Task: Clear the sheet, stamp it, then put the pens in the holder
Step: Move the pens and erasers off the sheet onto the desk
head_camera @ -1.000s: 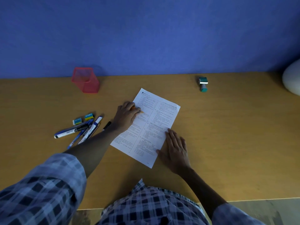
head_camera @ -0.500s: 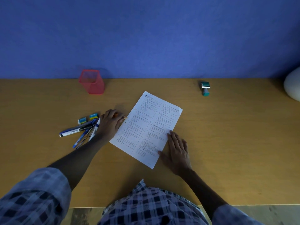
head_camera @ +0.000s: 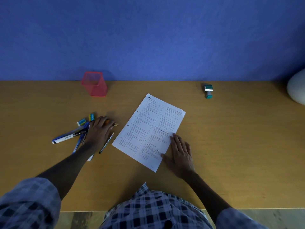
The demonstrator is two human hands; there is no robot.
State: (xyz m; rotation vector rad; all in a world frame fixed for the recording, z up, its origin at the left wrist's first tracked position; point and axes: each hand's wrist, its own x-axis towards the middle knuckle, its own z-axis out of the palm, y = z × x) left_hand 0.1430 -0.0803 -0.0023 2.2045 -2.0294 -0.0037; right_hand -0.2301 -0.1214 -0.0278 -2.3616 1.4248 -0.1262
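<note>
A printed white sheet [head_camera: 148, 129] lies tilted in the middle of the wooden table [head_camera: 231, 146]. My right hand [head_camera: 180, 154] rests flat on the sheet's lower right edge. My left hand [head_camera: 99, 131] is left of the sheet, closed over an orange pencil [head_camera: 115, 124] whose tip sticks out past the fingers. It sits on a pile of pens [head_camera: 66, 138], with a thin black pen [head_camera: 106, 143] beside the wrist. The red mesh pen holder [head_camera: 94, 85] stands upright at the back left. A green stamp [head_camera: 208, 90] lies at the back right.
Two small erasers [head_camera: 81, 121] lie just behind the pen pile. A rounded white object [head_camera: 297, 88] sits at the far right edge. A blue wall closes the back of the table; the table's front edge is near my body.
My left hand has slid the orange pencil off the sheet and leftward to the pen pile. The right hand has stayed on the sheet.
</note>
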